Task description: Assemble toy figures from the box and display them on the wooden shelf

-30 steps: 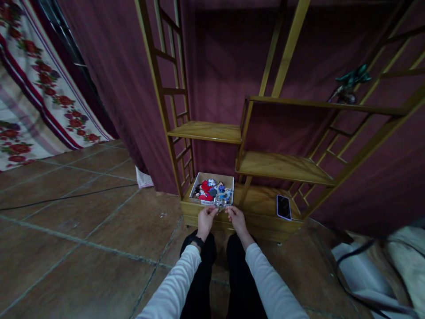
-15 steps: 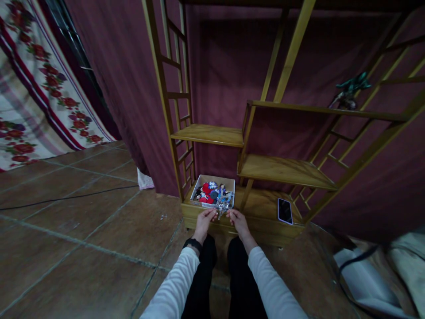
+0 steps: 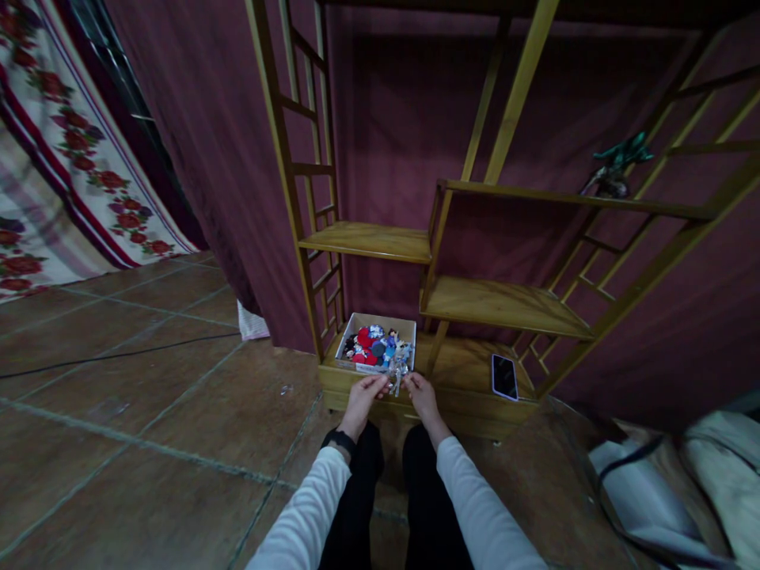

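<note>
A small piece of crinkled clear plastic [image 3: 396, 381], probably a wrapper, is pinched between my two hands. My left hand [image 3: 362, 398] has its thumb and fingers closed on the left edge of it. On the opposite side, the fingers of my right hand [image 3: 423, 396] are closed on its right edge. Both hands are just in front of a shallow white cardboard box [image 3: 399, 321]. Inside the box lie several small colourful figures [image 3: 373, 345], red, blue, black and white. Whether anything is inside the plastic is too small to tell.
The box stands on the low base of a wooden display shelf [image 3: 457, 360]. A phone [image 3: 504, 377] lies to its right. A green figurine [image 3: 621, 162] stands on an upper shelf. A clear scrap [image 3: 286, 389] and a black cable [image 3: 136, 351] are on the tiled floor [image 3: 195, 412].
My hands have come slightly closer together, with the plastic still between them. The whole view has shifted a little, so the shelf appears further left.
</note>
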{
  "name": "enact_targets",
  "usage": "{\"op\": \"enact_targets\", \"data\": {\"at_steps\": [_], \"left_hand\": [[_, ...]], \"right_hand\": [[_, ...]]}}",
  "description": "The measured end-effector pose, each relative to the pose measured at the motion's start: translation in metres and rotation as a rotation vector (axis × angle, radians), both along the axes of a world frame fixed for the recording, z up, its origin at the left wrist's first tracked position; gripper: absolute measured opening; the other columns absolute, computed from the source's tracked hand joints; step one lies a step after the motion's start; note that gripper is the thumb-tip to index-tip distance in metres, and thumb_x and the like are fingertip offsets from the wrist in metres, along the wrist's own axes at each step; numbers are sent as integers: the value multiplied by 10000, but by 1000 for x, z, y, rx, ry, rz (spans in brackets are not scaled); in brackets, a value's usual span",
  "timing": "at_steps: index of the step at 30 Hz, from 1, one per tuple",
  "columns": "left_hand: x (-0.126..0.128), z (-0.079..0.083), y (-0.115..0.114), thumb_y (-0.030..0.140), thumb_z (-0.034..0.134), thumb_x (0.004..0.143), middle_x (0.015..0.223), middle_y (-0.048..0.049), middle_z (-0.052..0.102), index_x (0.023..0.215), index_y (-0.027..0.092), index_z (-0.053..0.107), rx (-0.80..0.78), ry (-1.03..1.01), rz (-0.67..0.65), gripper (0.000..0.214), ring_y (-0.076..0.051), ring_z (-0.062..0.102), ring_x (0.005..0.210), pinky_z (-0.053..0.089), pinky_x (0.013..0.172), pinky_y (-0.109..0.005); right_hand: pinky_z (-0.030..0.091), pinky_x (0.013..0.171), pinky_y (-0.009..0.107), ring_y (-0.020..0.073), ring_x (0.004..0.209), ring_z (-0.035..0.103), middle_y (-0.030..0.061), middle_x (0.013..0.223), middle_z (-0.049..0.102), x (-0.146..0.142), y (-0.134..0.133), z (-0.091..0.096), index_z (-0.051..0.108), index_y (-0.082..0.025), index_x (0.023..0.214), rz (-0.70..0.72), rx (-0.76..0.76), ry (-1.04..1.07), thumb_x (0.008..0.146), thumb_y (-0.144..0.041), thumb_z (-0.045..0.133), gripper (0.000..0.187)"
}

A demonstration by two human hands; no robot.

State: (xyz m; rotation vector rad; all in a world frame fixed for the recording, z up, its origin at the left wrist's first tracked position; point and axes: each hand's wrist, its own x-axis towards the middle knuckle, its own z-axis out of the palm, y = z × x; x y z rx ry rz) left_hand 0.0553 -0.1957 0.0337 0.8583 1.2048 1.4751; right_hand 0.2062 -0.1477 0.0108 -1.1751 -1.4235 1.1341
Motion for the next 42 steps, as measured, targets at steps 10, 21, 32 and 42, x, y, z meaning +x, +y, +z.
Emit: {"op": "enact_targets", "data": {"at_steps": [10,21,32,42], "left_hand": [[3,-1,1,421,718,597,712,-67,670,827,118,693,-28,-32,-207,381,-105,569,589,402,546,-200],[5,-2,1,340,745,556,664,-53,676,787,119,686,-50,-20,-245,325,-98,557,529,357,497,-191],[5,-4,4,335,767,516,578,-27,648,701,126,646,-64,-9,-13,304,-103,556,501,367,490,-204],[6,-3,4,398,724,574,572,-23,627,715,120,645,-33,47,-64,321,-90,523,495,358,491,-200]], "right_hand": [[269,371,177,56,370,358,-59,505,522,-4,-5,3,598,-184,718,187,-168,134,668,-449,586,269],[289,397,182,68,423,401,-32,549,571,-7,-3,-2,654,-179,803,272,-162,127,660,-462,604,321],[446,591,255,142,671,580,41,833,661,7,-11,8,651,-194,906,220,-281,343,614,-469,672,402],[394,554,229,86,548,504,0,673,618,6,-11,12,647,-153,782,190,-307,396,561,-404,738,347]]}}
